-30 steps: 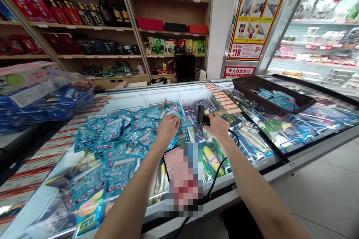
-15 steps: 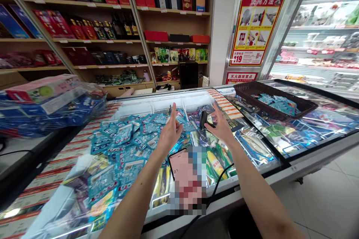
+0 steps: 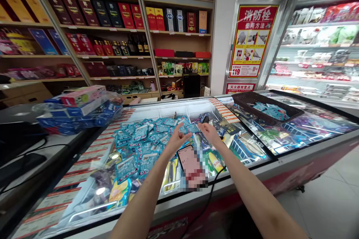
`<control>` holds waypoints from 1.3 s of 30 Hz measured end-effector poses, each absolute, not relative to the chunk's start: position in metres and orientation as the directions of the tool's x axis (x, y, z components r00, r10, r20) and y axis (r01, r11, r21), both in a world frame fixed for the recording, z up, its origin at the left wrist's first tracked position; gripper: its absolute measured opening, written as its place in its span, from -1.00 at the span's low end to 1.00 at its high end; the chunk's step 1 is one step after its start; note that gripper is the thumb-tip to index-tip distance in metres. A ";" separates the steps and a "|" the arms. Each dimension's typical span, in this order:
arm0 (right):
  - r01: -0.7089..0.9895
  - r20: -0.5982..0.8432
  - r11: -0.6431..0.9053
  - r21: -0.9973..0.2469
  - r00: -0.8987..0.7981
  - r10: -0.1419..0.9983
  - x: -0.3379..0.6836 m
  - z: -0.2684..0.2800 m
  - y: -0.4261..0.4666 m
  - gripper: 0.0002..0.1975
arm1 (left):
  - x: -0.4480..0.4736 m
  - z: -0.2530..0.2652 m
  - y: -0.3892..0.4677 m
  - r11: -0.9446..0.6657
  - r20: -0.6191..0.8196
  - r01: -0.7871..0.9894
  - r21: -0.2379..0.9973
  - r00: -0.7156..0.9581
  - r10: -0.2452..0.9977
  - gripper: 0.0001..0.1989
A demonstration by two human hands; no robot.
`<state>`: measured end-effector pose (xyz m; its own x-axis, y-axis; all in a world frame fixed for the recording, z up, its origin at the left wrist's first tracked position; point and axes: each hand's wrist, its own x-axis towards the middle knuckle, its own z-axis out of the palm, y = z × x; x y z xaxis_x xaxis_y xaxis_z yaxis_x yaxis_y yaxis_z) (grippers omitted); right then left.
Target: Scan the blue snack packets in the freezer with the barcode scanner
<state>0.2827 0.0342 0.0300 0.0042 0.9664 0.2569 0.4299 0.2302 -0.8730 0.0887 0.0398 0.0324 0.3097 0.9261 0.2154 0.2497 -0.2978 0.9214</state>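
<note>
Many small blue printed packets (image 3: 148,133) lie heaped on the glass top of the freezer. My left hand (image 3: 177,141) is over the heap's right end, index finger stretched forward and thumb apart, holding nothing. Opposite it, my right hand (image 3: 211,134) has its fingers drawn together at the right end of one blue packet (image 3: 192,128); the exact grip is hard to see. Just beyond the right hand is a small black object (image 3: 205,119). A phone (image 3: 189,160), partly pixelated, rests on the glass below both hands.
A brown basket (image 3: 293,114) with more blue packets stands on the freezer at right. Plastic-wrapped boxes (image 3: 81,108) are stacked at left. A black cable (image 3: 209,203) hangs over the front edge. Shelves of boxed goods (image 3: 112,28) rise behind.
My head view has tilted up. Both hands have come closer together, and the right hand's spread fingers have drawn in beside the blue packet, away from the black object.
</note>
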 end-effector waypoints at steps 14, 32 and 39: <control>-0.390 -0.043 -0.365 -0.845 -0.630 0.775 0.283 0.056 0.017 -0.29 | 0.045 0.065 -0.027 0.365 -0.001 -0.450 0.815 0.629 0.778 -0.29; 0.856 -0.017 0.331 -0.397 -0.368 0.930 0.195 0.005 0.053 0.12 | -0.049 -0.038 -0.023 0.035 0.246 0.983 0.178 -0.079 0.966 -0.18; 0.882 -0.080 0.277 -0.381 -0.330 0.940 0.169 0.002 0.087 0.07 | -0.036 -0.032 0.022 0.011 0.265 0.983 0.183 -0.060 0.962 -0.22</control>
<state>0.1695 0.0868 0.0021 -0.3304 0.9405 -0.0797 0.8818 0.2774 -0.3814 -0.0363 0.0222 -0.0321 -0.0602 0.9623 0.2653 0.9830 0.0110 0.1832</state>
